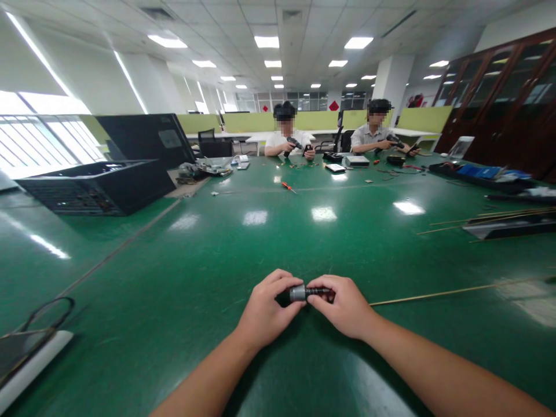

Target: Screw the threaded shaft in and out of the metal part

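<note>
Low over the green table, my left hand (269, 307) is closed around the dark end of a black cylindrical part with a silver-grey collar (297, 293). From the collar a thin black ribbed shaft (316, 292) runs to the right. My right hand (341, 304) pinches this shaft between thumb and fingers, which hide its far end. The two hands face each other with a small gap between the fingertips. Whether collar and shaft are one piece I cannot tell.
A thin brass-coloured rod (438, 295) lies right of my hands, near more rods (499, 217). An orange screwdriver (286, 186) lies ahead. At left stands an open black computer case (99, 188). Across the table sit two people (284, 139) (376, 136) holding tools.
</note>
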`<action>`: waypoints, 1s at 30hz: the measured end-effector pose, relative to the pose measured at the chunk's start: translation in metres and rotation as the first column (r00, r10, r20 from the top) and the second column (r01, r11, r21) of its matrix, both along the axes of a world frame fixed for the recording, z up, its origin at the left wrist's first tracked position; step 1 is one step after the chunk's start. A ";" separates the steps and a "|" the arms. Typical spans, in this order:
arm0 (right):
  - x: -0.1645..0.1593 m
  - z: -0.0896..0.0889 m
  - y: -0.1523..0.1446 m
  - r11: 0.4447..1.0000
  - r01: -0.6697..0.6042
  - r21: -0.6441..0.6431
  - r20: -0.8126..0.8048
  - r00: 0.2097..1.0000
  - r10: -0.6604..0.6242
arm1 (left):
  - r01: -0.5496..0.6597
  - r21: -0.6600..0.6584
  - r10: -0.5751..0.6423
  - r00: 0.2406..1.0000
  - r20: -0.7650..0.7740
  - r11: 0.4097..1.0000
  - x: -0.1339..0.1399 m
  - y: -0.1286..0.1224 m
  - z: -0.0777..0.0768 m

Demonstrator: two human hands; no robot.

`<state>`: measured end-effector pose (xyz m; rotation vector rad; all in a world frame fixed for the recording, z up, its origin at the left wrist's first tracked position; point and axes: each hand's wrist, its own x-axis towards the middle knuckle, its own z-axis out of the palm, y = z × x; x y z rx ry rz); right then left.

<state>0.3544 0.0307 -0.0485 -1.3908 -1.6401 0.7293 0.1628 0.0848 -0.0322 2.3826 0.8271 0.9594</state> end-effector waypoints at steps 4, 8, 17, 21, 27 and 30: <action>0.000 0.001 -0.001 1.000 -0.001 -0.001 -0.007 1.000 0.001 | -0.001 0.002 0.001 1.000 -0.001 1.000 0.000 0.000 0.000; 0.000 0.002 -0.001 1.000 0.001 0.005 -0.011 1.000 -0.001 | -0.002 -0.021 0.002 1.000 0.004 1.000 0.000 0.000 0.000; 0.000 0.000 0.000 1.000 0.000 0.002 -0.031 1.000 0.000 | -0.010 -0.005 0.010 1.000 0.011 1.000 0.000 -0.001 0.001; 0.000 0.000 0.000 1.000 0.007 0.001 -0.034 0.999 -0.007 | -0.015 -0.009 0.015 1.000 0.011 1.000 -0.001 -0.001 0.001; 0.000 0.002 -0.001 1.000 0.009 -0.009 -0.038 0.999 -0.010 | -0.019 -0.029 0.019 1.000 0.011 0.999 -0.001 0.000 0.001; 0.000 0.003 -0.002 1.000 0.008 -0.004 -0.034 0.999 -0.008 | -0.018 -0.036 0.018 1.000 0.009 0.999 -0.002 -0.001 0.002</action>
